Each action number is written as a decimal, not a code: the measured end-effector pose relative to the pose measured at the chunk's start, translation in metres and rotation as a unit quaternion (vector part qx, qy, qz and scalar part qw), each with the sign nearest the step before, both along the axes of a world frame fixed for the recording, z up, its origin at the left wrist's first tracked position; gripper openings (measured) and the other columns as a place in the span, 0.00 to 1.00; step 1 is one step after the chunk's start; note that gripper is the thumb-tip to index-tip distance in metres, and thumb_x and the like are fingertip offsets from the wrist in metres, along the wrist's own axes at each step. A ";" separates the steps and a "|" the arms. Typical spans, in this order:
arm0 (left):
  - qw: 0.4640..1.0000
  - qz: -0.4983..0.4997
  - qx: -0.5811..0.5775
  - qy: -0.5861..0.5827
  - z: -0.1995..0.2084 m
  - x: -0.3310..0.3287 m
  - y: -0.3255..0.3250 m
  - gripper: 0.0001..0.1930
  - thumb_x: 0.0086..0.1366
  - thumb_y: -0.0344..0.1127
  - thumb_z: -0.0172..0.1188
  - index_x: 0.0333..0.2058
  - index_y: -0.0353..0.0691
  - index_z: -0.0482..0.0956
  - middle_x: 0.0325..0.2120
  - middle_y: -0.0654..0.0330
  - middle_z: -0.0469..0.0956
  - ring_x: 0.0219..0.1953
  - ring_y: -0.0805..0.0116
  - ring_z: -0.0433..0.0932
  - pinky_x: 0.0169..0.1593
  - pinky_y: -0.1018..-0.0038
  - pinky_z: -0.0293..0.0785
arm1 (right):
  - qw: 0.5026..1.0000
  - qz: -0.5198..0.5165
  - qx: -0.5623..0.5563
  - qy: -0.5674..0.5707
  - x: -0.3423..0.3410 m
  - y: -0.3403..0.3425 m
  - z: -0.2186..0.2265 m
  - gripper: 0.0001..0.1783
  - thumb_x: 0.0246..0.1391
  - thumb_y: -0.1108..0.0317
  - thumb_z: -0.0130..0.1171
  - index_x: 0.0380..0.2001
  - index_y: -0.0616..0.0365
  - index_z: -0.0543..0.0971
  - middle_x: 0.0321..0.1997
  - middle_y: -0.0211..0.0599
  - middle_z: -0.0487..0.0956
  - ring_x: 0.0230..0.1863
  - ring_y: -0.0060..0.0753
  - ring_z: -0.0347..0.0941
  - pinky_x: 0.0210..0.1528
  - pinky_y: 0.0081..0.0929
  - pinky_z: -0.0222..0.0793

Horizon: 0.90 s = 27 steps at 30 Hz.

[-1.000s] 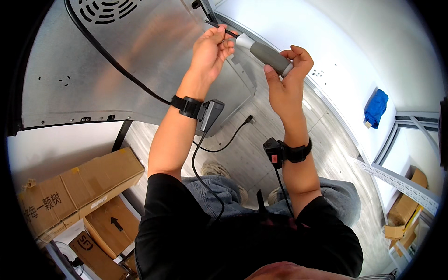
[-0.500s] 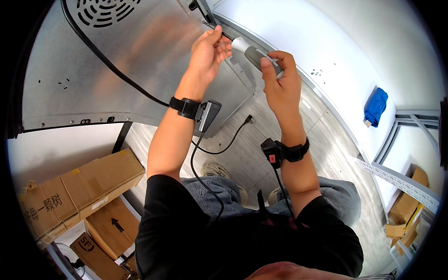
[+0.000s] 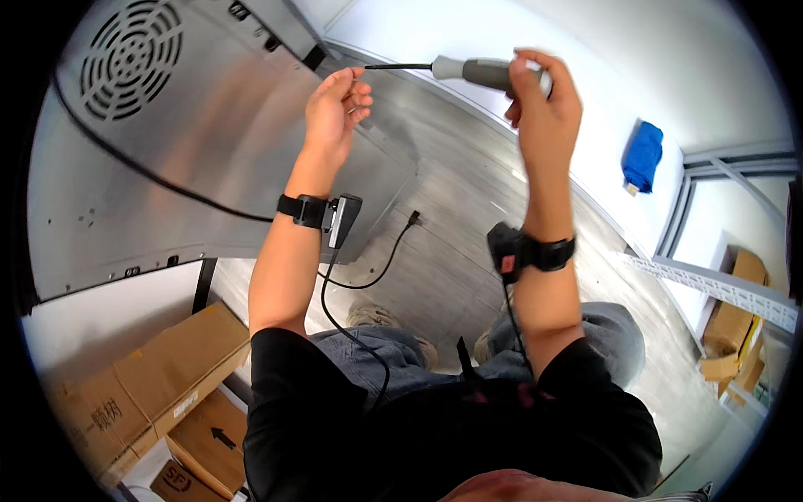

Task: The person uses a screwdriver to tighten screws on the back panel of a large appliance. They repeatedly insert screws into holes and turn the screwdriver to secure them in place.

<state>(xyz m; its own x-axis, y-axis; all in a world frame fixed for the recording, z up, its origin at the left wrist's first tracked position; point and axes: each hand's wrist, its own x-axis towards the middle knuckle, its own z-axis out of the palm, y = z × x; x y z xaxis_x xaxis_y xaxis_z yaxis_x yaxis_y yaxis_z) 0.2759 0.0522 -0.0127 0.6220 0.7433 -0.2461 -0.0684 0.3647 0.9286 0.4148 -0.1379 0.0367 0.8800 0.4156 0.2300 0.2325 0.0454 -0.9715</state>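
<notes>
A screwdriver (image 3: 487, 74) with a grey and white handle and a thin black shaft is gripped at the handle end by my right hand (image 3: 544, 88). Its shaft lies nearly level, pointing left. Just at the tip, my left hand (image 3: 339, 105) has thumb and forefinger pressed together, the other fingers loosely curled. Anything pinched there is too small to make out. Both hands are raised beside a large sheet-metal panel (image 3: 242, 159) with a round slotted vent (image 3: 131, 58). A strapped device with a cable sits on each wrist.
A black cable (image 3: 142, 171) runs across the panel, and a plug (image 3: 413, 217) lies on the wooden-look floor. Cardboard boxes (image 3: 159, 368) are stacked at lower left. To the right are a white surface with a blue cloth-like bundle (image 3: 643, 157), a metal frame and more cardboard (image 3: 736, 309).
The screwdriver has swung from a slant to nearly level, and its shaft now shows clear of the panel's edge. My right hand moved right and up; the view has shifted too.
</notes>
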 end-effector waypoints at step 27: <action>0.822 -0.111 0.484 0.278 -0.211 0.207 -0.125 0.09 0.53 0.35 0.65 0.31 0.37 0.79 0.26 0.57 0.75 0.28 0.63 0.75 0.32 0.69 0.72 | 0.970 -0.025 0.052 0.234 0.163 -0.249 -0.122 0.10 0.55 0.65 0.56 0.37 0.60 0.74 0.26 0.41 0.78 0.21 0.25 0.74 0.25 0.21 0.68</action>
